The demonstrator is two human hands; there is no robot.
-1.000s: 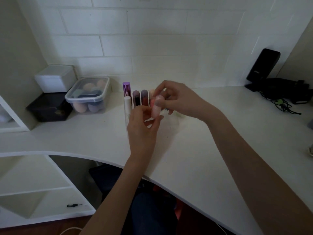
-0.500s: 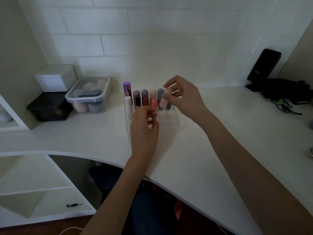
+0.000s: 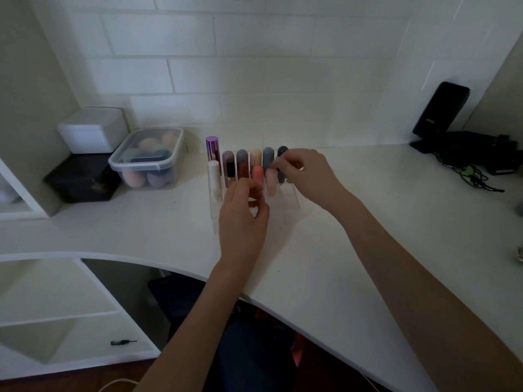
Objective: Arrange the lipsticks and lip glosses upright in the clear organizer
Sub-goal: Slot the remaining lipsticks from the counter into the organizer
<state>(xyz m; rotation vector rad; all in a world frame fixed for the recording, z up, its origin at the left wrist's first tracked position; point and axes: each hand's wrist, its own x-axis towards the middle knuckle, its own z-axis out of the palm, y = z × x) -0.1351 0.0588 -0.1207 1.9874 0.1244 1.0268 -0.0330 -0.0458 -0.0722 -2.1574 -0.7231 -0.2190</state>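
At a white curved desk [image 3: 325, 250] set against a white tiled wall, a person works with both bare hands at a clear acrylic organizer [image 3: 288, 198] already lined with upright tubes. The left hand [image 3: 243, 216] pinches a coral-pink lipstick tube [image 3: 257, 174] between thumb and fingertips, holding it upright in the organizer's second row. The right hand [image 3: 308, 174] has its fingers curled together above a pale pink lip gloss tube [image 3: 270, 181], which stands upright just beside the coral one; whether the fingertips touch its top cannot be told. In the back row stand a metallic purple tube [image 3: 211, 149], then plum, mauve, beige, grey-blue and dark navy capped tubes. A white-capped clear tube [image 3: 214, 179] stands at the left end. Near the desk's left side sits a clear lidded plastic container of makeup sponges [image 3: 147, 158].
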